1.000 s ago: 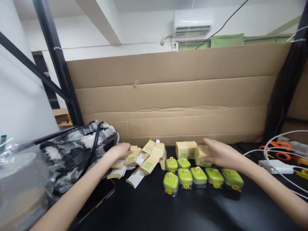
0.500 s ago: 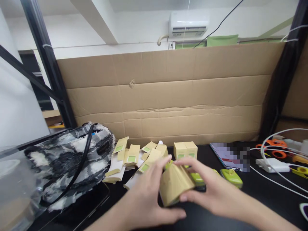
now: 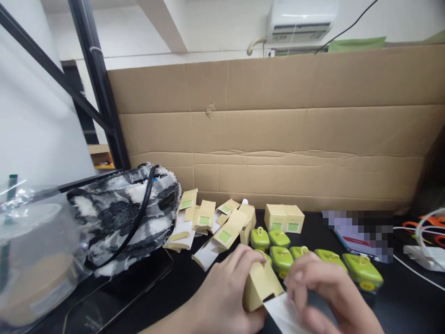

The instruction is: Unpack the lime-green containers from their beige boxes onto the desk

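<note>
I have one view only, from the camera on the person's head. It looks forward and slightly down across the black table [image 3: 399,301] toward the cardboard wall [image 3: 278,130] at its far edge. It sits close: the left hand [image 3: 222,297] and right hand [image 3: 327,297] fill the lower edge, forearms cut off.
</note>
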`<action>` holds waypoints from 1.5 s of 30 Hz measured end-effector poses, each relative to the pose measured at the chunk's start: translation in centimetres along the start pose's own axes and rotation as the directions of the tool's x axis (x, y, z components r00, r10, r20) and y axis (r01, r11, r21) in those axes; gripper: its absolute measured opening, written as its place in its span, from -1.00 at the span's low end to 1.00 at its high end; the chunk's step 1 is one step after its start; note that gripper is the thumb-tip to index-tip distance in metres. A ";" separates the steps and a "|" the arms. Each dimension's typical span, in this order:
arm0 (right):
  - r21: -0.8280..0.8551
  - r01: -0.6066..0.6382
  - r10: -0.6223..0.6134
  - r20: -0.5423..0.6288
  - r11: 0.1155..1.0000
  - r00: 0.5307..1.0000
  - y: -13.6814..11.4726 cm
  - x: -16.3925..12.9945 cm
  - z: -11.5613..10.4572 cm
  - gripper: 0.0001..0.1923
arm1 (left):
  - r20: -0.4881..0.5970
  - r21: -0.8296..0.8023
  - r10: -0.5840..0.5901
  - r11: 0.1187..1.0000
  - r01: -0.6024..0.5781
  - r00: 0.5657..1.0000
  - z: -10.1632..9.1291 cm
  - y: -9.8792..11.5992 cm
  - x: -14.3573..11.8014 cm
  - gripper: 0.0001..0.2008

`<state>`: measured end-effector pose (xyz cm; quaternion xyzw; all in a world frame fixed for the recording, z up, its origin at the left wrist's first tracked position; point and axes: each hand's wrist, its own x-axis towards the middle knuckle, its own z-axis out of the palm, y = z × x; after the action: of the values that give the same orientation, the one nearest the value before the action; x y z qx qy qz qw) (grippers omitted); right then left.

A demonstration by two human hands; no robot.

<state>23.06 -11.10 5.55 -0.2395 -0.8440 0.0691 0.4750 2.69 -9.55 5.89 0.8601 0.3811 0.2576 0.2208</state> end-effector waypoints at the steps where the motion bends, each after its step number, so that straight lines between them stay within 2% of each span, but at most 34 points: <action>1: 0.053 -0.064 0.063 0.006 0.997 0.998 -0.2 0.0 0.0 -0.88 | -0.005 -0.029 -0.014 0.999 0.014 1.000 -0.1 0.0 0.0 -0.52; 3: 0.033 -0.104 0.103 0.011 0.994 0.995 -0.5 0.2 0.1 -0.82 | -0.014 -0.120 -0.039 0.992 0.037 0.999 -0.3 0.1 -0.1 -0.54; 6: -0.061 -0.037 0.042 0.081 0.997 0.996 -0.4 0.9 0.0 -0.69 | 0.039 -0.324 -0.097 0.940 0.104 0.995 -0.8 0.2 -0.1 -0.47; 8: -0.048 -0.092 0.097 0.120 0.995 0.988 0.0 0.9 0.1 -0.85 | 0.117 -0.467 -0.188 0.856 0.221 0.975 -1.1 0.3 0.0 -0.46; 9: 0.000 -0.157 0.156 0.130 0.988 0.979 0.2 0.7 0.2 -0.91 | 0.167 -0.540 -0.250 0.786 0.300 0.954 -1.2 0.3 0.1 -0.48; 10: 0.077 -0.247 0.233 0.154 0.966 0.960 0.5 0.3 0.4 -0.85 | 0.218 -0.605 -0.308 0.702 0.376 0.926 -1.3 0.3 0.1 -0.50; 12: 0.248 -0.424 0.356 0.276 0.871 0.893 0.8 -0.7 1.1 -0.70 | 0.316 -0.708 -0.397 0.506 0.493 0.862 -1.4 0.4 0.2 -0.54; 14: 0.295 -0.494 0.375 0.379 0.818 0.846 0.9 -1.3 1.7 -0.64 | 0.426 -0.734 -0.457 0.330 0.594 0.780 -1.3 0.4 0.1 -0.58; 15: 0.269 -0.468 0.348 0.393 0.842 0.851 0.8 -1.3 1.9 -0.63 | 0.491 -0.711 -0.479 0.263 0.653 0.727 -1.3 0.5 0.1 -0.59; 17: 0.157 -0.350 0.278 0.357 0.923 0.892 0.5 -0.9 2.0 -0.64 | 0.602 -0.631 -0.514 0.164 0.759 0.611 -1.2 0.6 -0.1 -0.58; 18: 0.109 -0.300 0.251 0.326 0.948 0.911 0.3 -0.5 1.9 -0.65 | 0.629 -0.596 -0.530 0.141 0.790 0.569 -1.2 0.6 -0.1 -0.56; 19: 0.093 -0.277 0.237 0.309 0.956 0.921 0.1 -0.2 1.8 -0.67 | 0.648 -0.573 -0.531 0.133 0.809 0.546 -1.3 0.6 -0.2 -0.54; 20: 0.103 -0.286 0.243 0.305 0.953 0.921 -0.1 0.1 1.6 -0.67 | 0.655 -0.577 -0.507 0.144 0.804 0.560 -1.4 0.5 -0.2 -0.54; 22: 0.210 -0.386 0.305 0.335 0.898 0.892 -0.4 0.4 1.3 -0.65 | 0.621 -0.658 -0.409 0.191 0.728 0.668 -1.7 0.2 -0.3 -0.61; 24: 0.412 -0.536 0.390 0.389 0.737 0.835 -0.5 0.5 0.8 -0.63 | 0.529 -0.766 -0.301 0.235 0.599 0.794 -2.1 0.1 -0.3 -0.68; 26: 0.549 -0.632 0.485 0.408 0.547 0.774 -0.1 0.8 -0.2 -0.67 | 0.437 -0.832 -0.229 0.265 0.488 0.870 -2.5 0.2 -0.3 -0.63; 27: 0.566 -0.645 0.538 0.373 0.514 0.756 0.4 1.1 -0.9 -0.64 | 0.420 -0.843 -0.207 0.272 0.465 0.883 -2.6 0.4 -0.3 -0.57; 28: 0.528 -0.643 0.586 0.300 0.555 0.753 1.2 1.4 -1.8 -0.58 | 0.408 -0.850 -0.191 0.277 0.448 0.893 -2.8 0.5 -0.2 -0.51; 29: 0.439 -0.635 0.623 0.192 0.636 0.758 2.1 1.8 -2.7 -0.53 | 0.392 -0.856 -0.187 0.283 0.432 0.901 -2.9 0.7 -0.2 -0.46; 31: 0.122 -0.574 0.579 -0.016 0.810 0.815 4.5 2.3 -4.4 -0.53 | 0.352 -0.860 -0.232 0.302 0.411 0.907 -3.0 0.8 0.0 -0.39; 32: 0.022 -0.561 0.562 -0.055 0.827 0.826 5.9 2.4 -5.2 -0.52 | 0.334 -0.857 -0.265 0.316 0.408 0.905 -3.0 0.7 0.1 -0.38; 35: -0.121 -0.583 0.585 -0.022 0.803 0.811 9.5 1.7 -6.2 -0.51 | 0.295 -0.849 -0.335 0.338 0.406 0.895 -2.9 0.2 0.4 -0.42; 39: -0.212 -0.603 0.633 0.123 0.769 0.764 12.1 0.2 -5.7 -0.56 | 0.321 -0.834 -0.309 0.357 0.422 0.895 -2.7 -0.2 0.8 -0.44; 42: -0.238 -0.582 0.624 0.186 0.778 0.759 12.1 0.0 -5.4 -0.64 | 0.311 -0.847 -0.294 0.346 0.404 0.904 -2.4 0.1 0.8 -0.44; 45: -0.280 -0.513 0.566 0.157 0.811 0.809 10.0 0.6 -5.1 -0.61 | 0.264 -0.865 -0.321 0.339 0.371 0.909 -2.2 0.2 0.8 -0.47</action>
<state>30.39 -2.64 5.35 -0.5128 -0.7921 0.1338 0.3028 1.96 -8.68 7.92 0.5108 0.3507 0.3475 0.7038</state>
